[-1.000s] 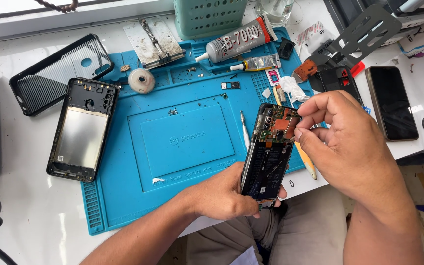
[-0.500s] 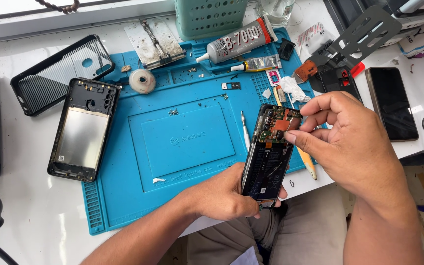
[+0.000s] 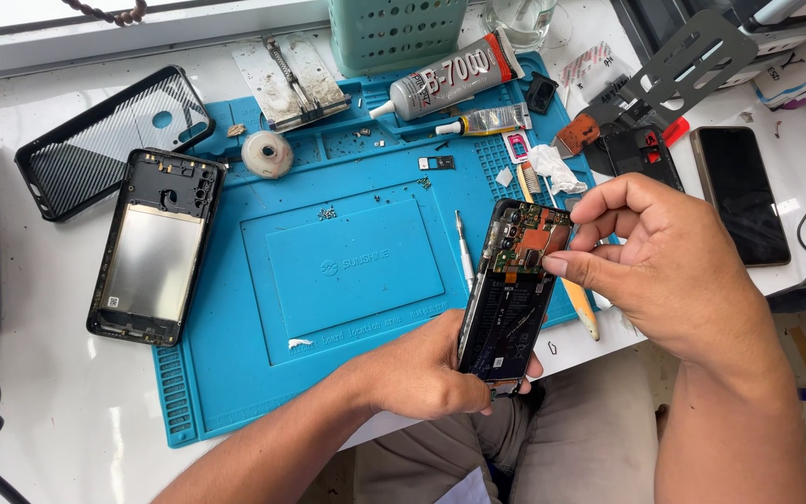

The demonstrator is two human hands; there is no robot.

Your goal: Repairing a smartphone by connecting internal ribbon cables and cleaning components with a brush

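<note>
opened phone (image 3: 512, 289) held upright over front edge of blue repair mat (image 3: 347, 280).

left hand (image 3: 431, 373) curled around the phone's lower half, gripping it by the edges, internals facing up. right hand (image 3: 669, 271) at the top end, thumb and forefinger pinched together at the copper-coloured part near the board; what sits between the fingertips too small to tell. phone back frame (image 3: 153, 247) and black case (image 3: 109, 140) lie left on mat and table; glue tube (image 3: 450, 79) at mat's far edge; dark phone (image 3: 739, 191) right.
</note>
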